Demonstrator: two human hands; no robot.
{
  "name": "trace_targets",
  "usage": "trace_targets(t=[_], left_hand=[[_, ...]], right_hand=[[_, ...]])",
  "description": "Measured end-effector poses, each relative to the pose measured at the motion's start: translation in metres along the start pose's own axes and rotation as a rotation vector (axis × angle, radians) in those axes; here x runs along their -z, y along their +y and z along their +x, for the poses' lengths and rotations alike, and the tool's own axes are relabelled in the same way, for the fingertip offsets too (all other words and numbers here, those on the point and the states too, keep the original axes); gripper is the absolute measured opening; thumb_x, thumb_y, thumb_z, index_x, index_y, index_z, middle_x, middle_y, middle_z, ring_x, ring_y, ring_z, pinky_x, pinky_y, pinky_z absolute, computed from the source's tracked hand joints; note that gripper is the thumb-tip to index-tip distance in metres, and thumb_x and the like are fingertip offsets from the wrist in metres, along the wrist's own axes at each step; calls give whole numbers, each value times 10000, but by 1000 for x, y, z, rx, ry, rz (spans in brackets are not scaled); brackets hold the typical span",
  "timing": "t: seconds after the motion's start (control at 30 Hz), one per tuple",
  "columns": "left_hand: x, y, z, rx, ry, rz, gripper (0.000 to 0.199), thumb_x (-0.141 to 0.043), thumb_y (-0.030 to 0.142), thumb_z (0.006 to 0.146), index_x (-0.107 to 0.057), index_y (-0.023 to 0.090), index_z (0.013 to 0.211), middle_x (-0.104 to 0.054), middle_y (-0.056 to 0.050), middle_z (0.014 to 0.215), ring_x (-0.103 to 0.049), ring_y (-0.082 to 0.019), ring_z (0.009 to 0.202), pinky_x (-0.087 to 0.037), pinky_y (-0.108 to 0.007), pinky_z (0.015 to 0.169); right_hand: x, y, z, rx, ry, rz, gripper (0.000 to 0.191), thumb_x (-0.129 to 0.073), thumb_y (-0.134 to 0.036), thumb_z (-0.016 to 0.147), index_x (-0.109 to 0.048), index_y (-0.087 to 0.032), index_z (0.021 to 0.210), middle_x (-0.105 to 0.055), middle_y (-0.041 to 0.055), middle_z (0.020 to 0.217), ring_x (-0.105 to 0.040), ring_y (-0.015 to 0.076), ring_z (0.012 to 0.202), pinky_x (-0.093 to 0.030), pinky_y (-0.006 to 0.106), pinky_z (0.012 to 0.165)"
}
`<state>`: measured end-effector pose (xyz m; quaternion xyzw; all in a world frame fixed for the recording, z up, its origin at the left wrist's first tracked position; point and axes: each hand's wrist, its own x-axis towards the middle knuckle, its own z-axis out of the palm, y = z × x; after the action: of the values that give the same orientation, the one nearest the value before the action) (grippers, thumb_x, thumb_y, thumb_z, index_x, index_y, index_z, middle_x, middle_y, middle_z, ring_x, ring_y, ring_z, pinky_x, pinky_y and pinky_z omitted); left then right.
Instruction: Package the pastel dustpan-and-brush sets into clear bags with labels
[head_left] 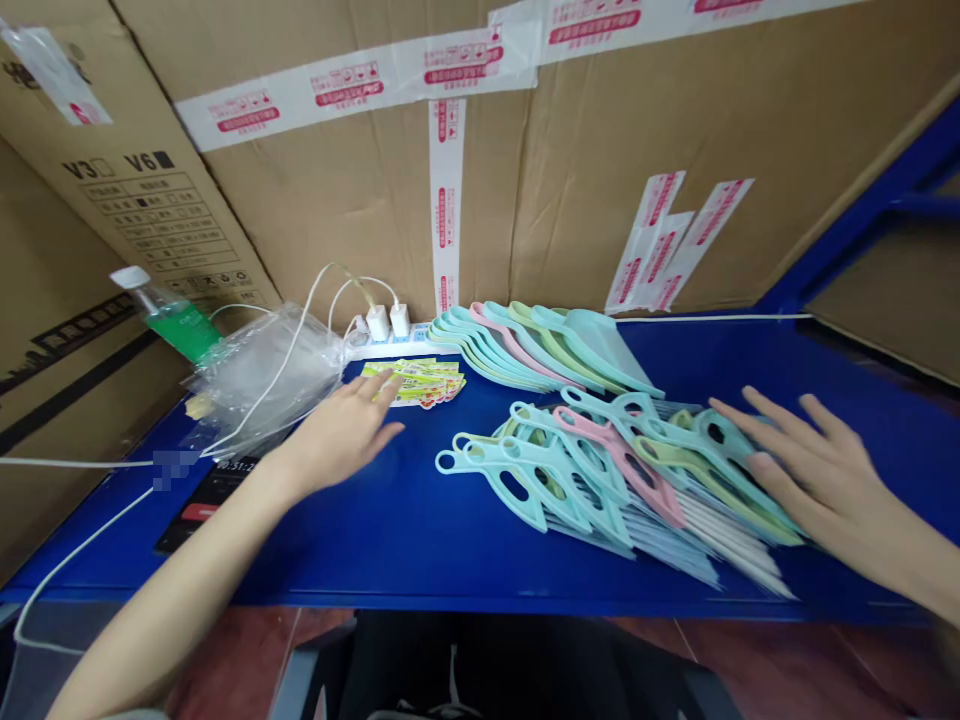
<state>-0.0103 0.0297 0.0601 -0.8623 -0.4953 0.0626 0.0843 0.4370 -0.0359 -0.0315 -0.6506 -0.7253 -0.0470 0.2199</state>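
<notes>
Bright, even light is being cast across the blue tabletop (352, 540), and its edges are being bowed by lens distortion!

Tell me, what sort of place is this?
It looks like a small packing or assembly workspace, perhaps in a stockroom. Taped cardboard cartons stand behind a blue metal workbench, which holds rows of identical pastel plastic pieces.

Printed sachets (412, 382) lie just ahead of the left hand (337, 435), a plastic bag (262, 380) to its left; looped plastic utensils (600, 470) fan out beside the right hand (832, 470), a second fanned row (540, 345) behind them.
</notes>
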Motion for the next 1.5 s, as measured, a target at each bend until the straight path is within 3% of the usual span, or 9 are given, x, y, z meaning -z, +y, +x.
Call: trace_targets(t=[0.13, 0.3, 0.4, 0.5, 0.63, 0.77, 1.0, 1.2, 1.5], left_hand=[[7, 32, 5, -357, 121, -151, 639, -422, 497, 982, -298, 134, 1493, -383, -167, 1543, -413, -277, 1400, -381, -411, 1129], [26, 92, 54, -597, 169, -142, 805, -546, 607, 890, -321, 109, 1480, -343, -210, 1552, -378, -327, 1410, -358, -447, 1118], [32, 129, 88, -600, 151, -57, 807, -534, 610, 895, -352, 65, 1462, -312, -252, 1552, -320, -367, 1431, -295, -495, 1133], [33, 148, 108, -585, 82, -5, 668, -506, 487, 958, -391, 29, 1430, -530, -239, 1393, -490, -325, 1309, -337, -435, 1090], [30, 150, 111, -611, 94, 5, 403, -530, 271, 968, -538, 53, 1306, -625, -179, 1240, -566, -281, 1205, -429, -359, 977], [24, 143, 108, -592, 144, -31, 307, -496, 98, 938, -603, 85, 1225, -627, -154, 1181, -599, -267, 1140, -477, -345, 903], [19, 118, 106, -619, 154, -209, 284, -501, 198, 967, -609, 119, 1217, -672, -109, 1027, -655, -248, 1015, -526, -361, 853], [14, 100, 97, -660, 136, -301, 460, -585, 349, 932, -532, 133, 1335, -641, -122, 1107, -634, -260, 1044, -514, -386, 900], [9, 96, 93, -649, 139, -290, 401, -496, 203, 966, -515, 188, 1366, -664, -79, 962, -682, -228, 921, -534, -329, 772]], right_hand=[[3, -9, 6, -91, -131, 149, 683, -273, -669, 891, -545, -270, 1375, -515, 104, 1461, -341, 292, 1406, -286, 535, 1150], [7, -23, 6, -139, -169, 203, 789, -233, -703, 889, -510, -187, 1416, -432, 158, 1505, -301, 296, 1419, -229, 521, 1158], [8, -30, 2, -161, -148, 213, 817, -202, -719, 888, -525, -176, 1406, -413, 165, 1512, -296, 302, 1419, -225, 517, 1158], [10, -32, -3, -138, -123, 233, 826, -222, -727, 888, -519, -165, 1416, -368, 172, 1529, -218, 319, 1435, -213, 543, 1153], [12, -32, -9, -33, -137, 251, 728, -429, -704, 855, -517, -253, 1419, -365, 110, 1540, -115, 359, 1437, -205, 641, 1120], [10, -39, -9, 30, -129, 305, 611, -475, -626, 884, -547, -277, 1381, -426, 83, 1521, -243, 336, 1430, -286, 605, 1116], [4, -61, -1, 3, -96, 353, 538, -469, -592, 908, -570, -305, 1351, -449, 59, 1514, -293, 318, 1425, -331, 584, 1113], [2, -68, 1, 3, -109, 314, 598, -408, -625, 925, -546, -272, 1388, -429, 79, 1518, -318, 311, 1413, -357, 554, 1105], [-1, -69, 1, 78, -66, 194, 554, -374, -524, 973, -488, -250, 1441, -442, 104, 1516, -345, 318, 1402, -397, 556, 1078]])
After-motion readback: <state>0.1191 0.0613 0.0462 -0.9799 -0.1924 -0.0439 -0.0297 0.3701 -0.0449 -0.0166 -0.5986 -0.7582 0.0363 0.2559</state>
